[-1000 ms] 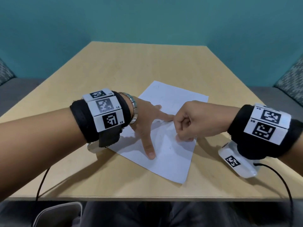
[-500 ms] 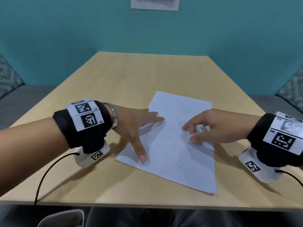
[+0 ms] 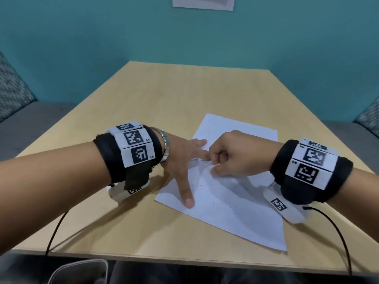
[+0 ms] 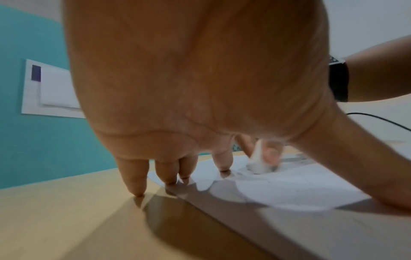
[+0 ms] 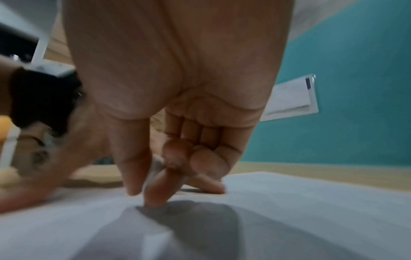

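A light wooden table (image 3: 143,103) sits before a teal wall (image 3: 82,37), with a white framed notice (image 3: 203,4) hanging above its far edge. Grey bench seats (image 3: 41,121) flank the left and right edges, each with a patterned cushion (image 3: 12,93) near a far corner. Below the near edge, at left, is a white-rimmed object (image 3: 82,269) that is too cropped to identify.

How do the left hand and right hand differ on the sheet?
The left hand lies spread, straight fingers pressing the sheet; the right hand is curled, pinching a white eraser against it. The left hand sits at the sheet's left edge, the right hand nearer its middle. Both wear black marker bands.
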Motion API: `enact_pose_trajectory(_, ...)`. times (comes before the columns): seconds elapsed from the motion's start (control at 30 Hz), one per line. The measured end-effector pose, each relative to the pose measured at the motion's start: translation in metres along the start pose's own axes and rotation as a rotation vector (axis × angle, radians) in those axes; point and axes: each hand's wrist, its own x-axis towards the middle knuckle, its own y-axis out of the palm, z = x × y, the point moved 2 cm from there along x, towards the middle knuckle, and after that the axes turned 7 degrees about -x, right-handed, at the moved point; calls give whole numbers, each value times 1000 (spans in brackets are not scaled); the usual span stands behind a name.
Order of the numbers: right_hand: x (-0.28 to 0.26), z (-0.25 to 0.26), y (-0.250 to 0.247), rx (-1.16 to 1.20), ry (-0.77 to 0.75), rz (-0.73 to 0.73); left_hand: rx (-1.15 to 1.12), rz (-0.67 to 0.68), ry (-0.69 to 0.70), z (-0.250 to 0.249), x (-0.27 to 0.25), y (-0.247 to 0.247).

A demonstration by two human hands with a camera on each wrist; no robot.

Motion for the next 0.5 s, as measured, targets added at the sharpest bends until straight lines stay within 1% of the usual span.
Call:
enact_pose_trajectory(0.07, -3, 4, 2, 43, -44, 109, 34, 5, -25, -4, -1, -3)
enact_pose_trajectory(0.1, -1, 2, 0, 30, -41, 108, 62, 7, -43, -7, -2, -4)
enact_pose_trajectory(0.2, 8, -10, -8, -27, 36, -50, 110, 9, -67, -13, -2, -6)
enact_pose_trajectory(0.23, 7, -8, -6, 0, 35, -52, 111, 9, -63, -13, -2, -6)
enact_pose_trajectory(0.27, 4, -3, -2, 34, 5, -18, 104, 9, -55, -13, -1, -6)
enact_pose_trajectory(0.33, -4, 9, 7, 86, -63, 121, 74, 10, -43, -12, -2, -5)
enact_pose_trajectory(0.37, -4, 7, 6, 77, -67, 132, 68, 12, -46, -12, -2, -5)
enact_pose_trajectory(0.4, -1, 2, 2, 41, -49, 87, 73, 14, -54, -13, -3, -5)
enact_pose_trajectory(0.47, 5, -12, -7, -13, 16, -53, 110, 13, -77, -15, -4, -6)
enact_pose_trajectory(0.5, 6, -14, -7, -3, 29, -73, 127, 10, -82, -17, -3, -7)
